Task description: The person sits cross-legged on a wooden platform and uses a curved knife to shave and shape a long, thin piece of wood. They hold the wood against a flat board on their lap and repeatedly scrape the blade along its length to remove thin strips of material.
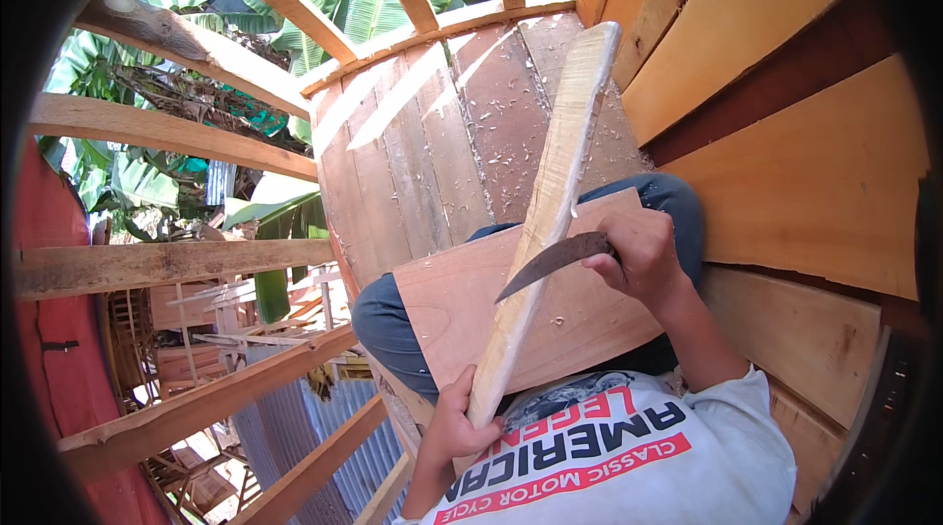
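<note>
Visibility limits: the knife [555, 263] shows its dark, curved blade, but most of its handle is concealed inside my right hand [640, 252]. The near end of the wooden strip [562, 176] is partly covered by my left hand [460, 427]; I cannot see how far my fingers wrap beneath it. The flat board [582, 321] across my lap hides the middle of my legs, leaving both knees of the blue trousers [388, 321] exposed. My left forearm is partly obscured by the white shirt [732, 451]. A dark circular border cuts off the outermost surroundings. Whether the blade's edge bites into the strip, I cannot tell.

Position: the strip runs from my left hand toward a point between twelve and one o'clock, over the board and past its far edge. The fingers of my left hand grasp its near end. My right hand is clenched around the knife handle, on the strip's three o'clock side; the blade points toward eight o'clock and crosses above the strip. Beyond, at twelve o'clock, pale shavings are scattered on the plank floor [393, 186].
</note>
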The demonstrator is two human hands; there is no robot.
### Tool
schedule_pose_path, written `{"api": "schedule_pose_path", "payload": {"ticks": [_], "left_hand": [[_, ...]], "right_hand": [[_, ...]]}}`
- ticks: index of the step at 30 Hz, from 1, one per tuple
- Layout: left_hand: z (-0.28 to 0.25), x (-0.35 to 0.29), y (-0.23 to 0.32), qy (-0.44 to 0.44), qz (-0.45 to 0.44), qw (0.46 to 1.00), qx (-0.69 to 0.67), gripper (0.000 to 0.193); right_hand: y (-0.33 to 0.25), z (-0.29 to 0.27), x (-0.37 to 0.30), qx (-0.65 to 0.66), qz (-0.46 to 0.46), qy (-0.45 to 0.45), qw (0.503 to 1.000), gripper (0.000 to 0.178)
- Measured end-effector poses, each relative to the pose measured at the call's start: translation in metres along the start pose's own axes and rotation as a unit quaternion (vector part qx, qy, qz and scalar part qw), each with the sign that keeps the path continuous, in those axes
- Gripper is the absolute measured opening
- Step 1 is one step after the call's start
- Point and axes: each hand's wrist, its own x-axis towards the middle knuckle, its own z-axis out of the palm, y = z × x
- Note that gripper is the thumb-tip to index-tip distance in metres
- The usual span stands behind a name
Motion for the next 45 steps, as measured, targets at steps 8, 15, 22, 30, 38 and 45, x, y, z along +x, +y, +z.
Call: {"api": "schedule_pose_path", "payload": {"ticks": [8, 15, 22, 30, 38, 45], "left_hand": [[-0.008, 0.003, -0.025, -0.019, -0.020, 0.996, -0.089, 0.058], [-0.019, 0.002, -0.016, -0.054, -0.013, 0.970, -0.235, 0.043], [-0.017, 0.007, -0.017, -0.021, -0.028, 0.978, -0.206, 0.043], [-0.023, -0.001, -0.027, -0.041, -0.030, 0.979, -0.199, 0.058], [-0.031, -0.001, -0.024, -0.042, -0.048, 0.986, -0.152, 0.057], [-0.023, 0.006, -0.019, -0.034, -0.021, 0.990, -0.138, 0.043]], "right_hand": [[-0.028, -0.014, 0.004, 0.282, 0.247, -0.121, 0.919, 0.024], [-0.024, -0.036, 0.009, 0.671, 0.329, -0.341, 0.570, 0.019], [-0.031, -0.003, 0.000, 0.194, 0.167, -0.052, 0.965, 0.024], [-0.018, -0.029, -0.003, 0.498, 0.348, -0.349, 0.713, 0.021], [-0.023, -0.033, -0.005, 0.542, 0.377, -0.306, 0.686, 0.024], [0.005, -0.041, 0.001, 0.509, 0.337, -0.289, 0.738, 0.026]]}}
